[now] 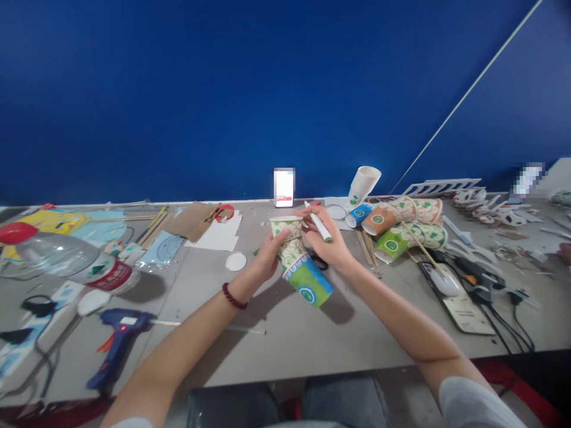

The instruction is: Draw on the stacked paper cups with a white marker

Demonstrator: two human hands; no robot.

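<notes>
My left hand (268, 252) is wrapped around a tilted column of joined paper cups (307, 280), patterned green, white and blue. Its open rim faces up and away from me; a green cup base with a round blue emblem points down toward me. A white marker (319, 223) with a green end lies in my right hand (332, 238). The right fingertips are at the cup rim; whether they press on it I cannot tell. Below the right palm a dark loop (317, 261), perhaps scissors handles, is partly hidden. A white disc (236, 261) lies left of the cups.
Left are a bottle with a red cap (71, 261), a blue glue gun (120, 339) and a power strip (40, 333). A lit phone (284, 187) stands against the blue wall. Right are stacked white cups (363, 184), joined cups (413, 238), wooden sticks (366, 246) and a mouse (446, 282).
</notes>
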